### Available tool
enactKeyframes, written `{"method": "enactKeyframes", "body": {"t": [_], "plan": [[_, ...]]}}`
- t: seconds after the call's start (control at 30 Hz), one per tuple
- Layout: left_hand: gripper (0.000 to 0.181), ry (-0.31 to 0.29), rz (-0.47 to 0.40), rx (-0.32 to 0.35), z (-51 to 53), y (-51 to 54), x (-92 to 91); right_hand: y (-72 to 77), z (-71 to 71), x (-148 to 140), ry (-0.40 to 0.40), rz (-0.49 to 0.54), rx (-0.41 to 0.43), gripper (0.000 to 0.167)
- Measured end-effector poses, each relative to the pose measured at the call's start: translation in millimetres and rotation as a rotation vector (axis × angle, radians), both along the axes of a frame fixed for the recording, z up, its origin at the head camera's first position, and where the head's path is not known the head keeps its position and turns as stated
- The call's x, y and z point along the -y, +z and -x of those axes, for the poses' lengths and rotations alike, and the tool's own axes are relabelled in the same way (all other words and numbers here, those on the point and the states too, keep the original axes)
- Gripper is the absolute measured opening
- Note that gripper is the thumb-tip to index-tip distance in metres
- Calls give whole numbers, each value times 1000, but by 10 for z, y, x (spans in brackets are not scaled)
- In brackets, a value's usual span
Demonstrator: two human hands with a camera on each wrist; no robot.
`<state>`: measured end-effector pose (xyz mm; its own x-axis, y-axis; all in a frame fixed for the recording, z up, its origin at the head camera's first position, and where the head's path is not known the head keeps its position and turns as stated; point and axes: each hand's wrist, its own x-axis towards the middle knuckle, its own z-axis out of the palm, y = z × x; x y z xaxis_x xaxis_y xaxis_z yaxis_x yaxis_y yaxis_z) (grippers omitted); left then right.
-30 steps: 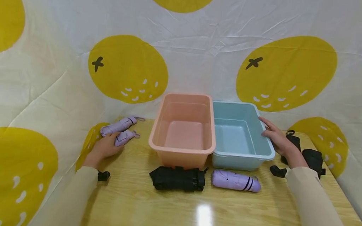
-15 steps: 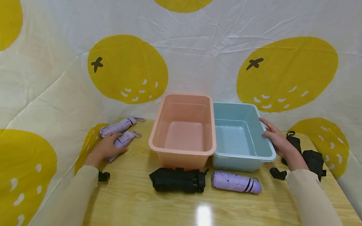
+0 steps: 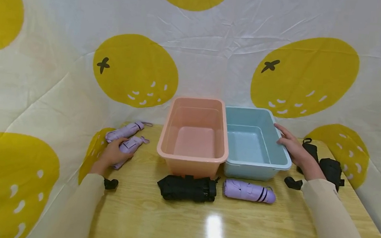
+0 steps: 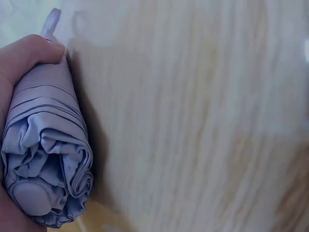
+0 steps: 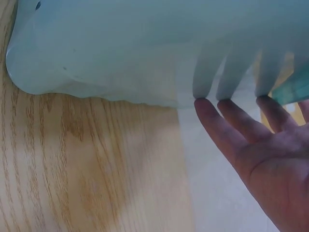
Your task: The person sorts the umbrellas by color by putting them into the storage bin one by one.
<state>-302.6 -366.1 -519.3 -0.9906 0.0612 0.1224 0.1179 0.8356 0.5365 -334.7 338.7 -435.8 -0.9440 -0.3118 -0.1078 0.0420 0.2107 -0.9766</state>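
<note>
A folded lilac umbrella [image 3: 130,146] is being gripped by the left hand [image 3: 111,154] at the left side of the bench [image 3: 155,221], perhaps resting on it, just beside a second lilac umbrella [image 3: 123,131]. The right hand [image 3: 293,149], fingers nearly straight, is touching the blue tub [image 3: 257,164] beside a peach tub [image 3: 192,158].

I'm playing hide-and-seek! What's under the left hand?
A folded purple umbrella. Its looped strap and both ends stick out, but the left hand covers part of its middle. I can't see the table directly beneath the umbrella, because it's covered.
</note>
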Motion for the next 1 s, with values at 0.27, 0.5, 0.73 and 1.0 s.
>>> {"method": "enactKeyframes", "body": {"t": [0.27,0.5,0.73,1.0], "plan": [[73,8,-76,-34,-37,323,-149,-20,20,-50,6,30,-8,71],[74,49,-104,-34,-48,783,-252,-29,-9,-21,20,61,-17,72],[76,12,-249,-11,-77,1328,-521,-67,4,-23,19,68,-14,71],[79,-30,-277,-24,76,1709,-879,16,-22,-7,21,78,14,70]]}}
